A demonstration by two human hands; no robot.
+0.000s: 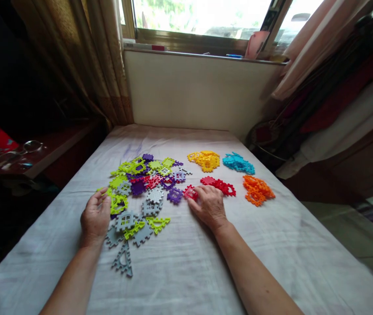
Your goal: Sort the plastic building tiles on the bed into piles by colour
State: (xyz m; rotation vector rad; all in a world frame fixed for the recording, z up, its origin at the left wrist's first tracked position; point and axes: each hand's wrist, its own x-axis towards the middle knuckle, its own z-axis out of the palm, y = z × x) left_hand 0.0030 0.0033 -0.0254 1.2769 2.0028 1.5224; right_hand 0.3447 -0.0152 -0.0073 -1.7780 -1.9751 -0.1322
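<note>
My right hand [209, 204] has its fingertips on a red interlocking toy piece [189, 192] with an openwork middle, gripping its edge. More red pieces [226, 187] lie just beyond that hand. At the left edge of a mixed heap, my left hand [96, 215] rests with its fingers loosely bent beside a lime-green piece [118, 203]; nothing shows in its grasp. The heap mixes lime, purple, red and grey pieces, among them a purple piece [174, 195], a grey window-shaped piece [125, 221] and a grey triangle [123, 261] at the near end.
Sorted piles of yellow pieces [206, 161], blue pieces [238, 163] and orange pieces [258, 190] lie on the right of the cloth-covered surface [186, 271]. Glasses [32, 146] sit on a dark side table at left. A window sill [186, 53] runs along the back.
</note>
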